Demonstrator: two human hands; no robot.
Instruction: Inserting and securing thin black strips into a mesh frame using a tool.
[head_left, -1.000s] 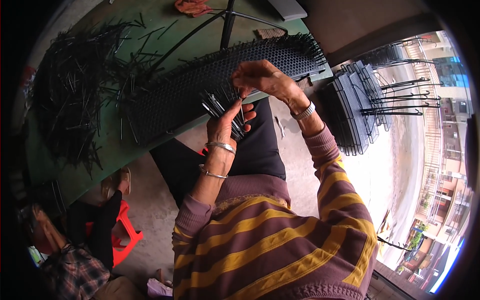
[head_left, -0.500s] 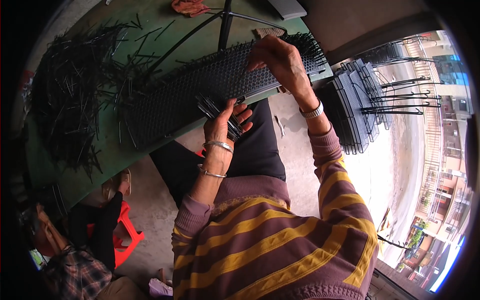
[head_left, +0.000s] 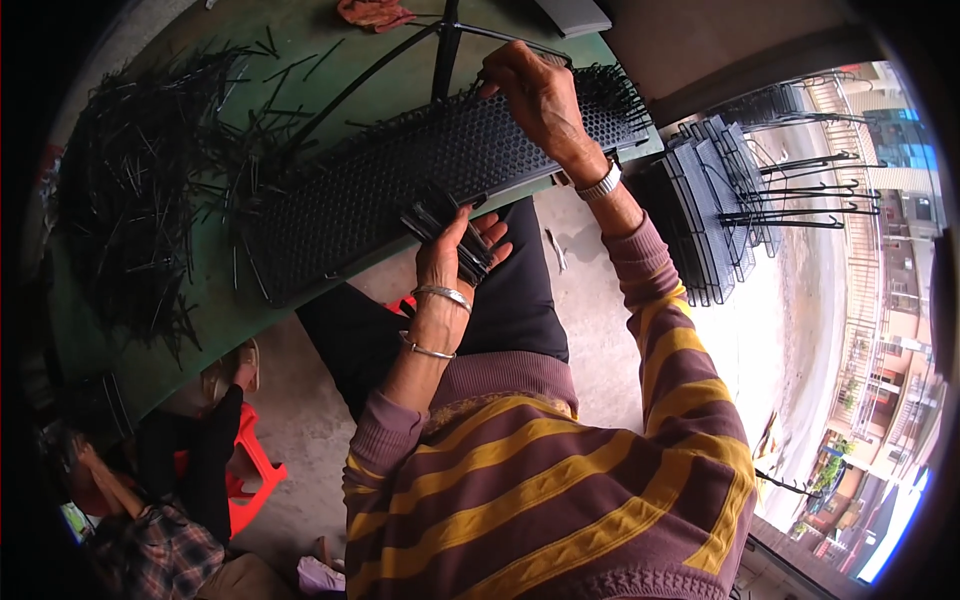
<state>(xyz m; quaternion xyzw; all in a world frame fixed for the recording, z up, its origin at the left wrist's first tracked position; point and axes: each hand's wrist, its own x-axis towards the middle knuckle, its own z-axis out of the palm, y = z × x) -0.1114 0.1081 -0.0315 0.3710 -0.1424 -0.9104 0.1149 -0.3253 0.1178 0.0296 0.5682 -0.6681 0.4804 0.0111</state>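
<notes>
A long black panel (head_left: 345, 215) full of small holes lies slantwise along the table's near edge. Short black strips bristle from its far side and right end. My left hand (head_left: 446, 258) is closed round a bundle of thin black strips (head_left: 474, 262), palm up, just off the panel's near edge. Over the panel's far edge, toward the right, my right hand (head_left: 545, 105) bends down with its fingers pinched together. What the right fingertips hold, if anything, is too small and dark to make out.
A heap of loose black strips (head_left: 135, 190) covers the left of the green table (head_left: 215, 330). A black-legged stand (head_left: 449, 55) rises beyond the panel, near a reddish cloth (head_left: 375, 13). Black mesh racks (head_left: 700, 210) are stacked at right. Another person (head_left: 165, 540) sits lower left, by a red stool (head_left: 255, 480).
My right hand has moved up and slightly left, from over the panel's middle to its far edge. My left hand has shifted slightly right and down with the bundle.
</notes>
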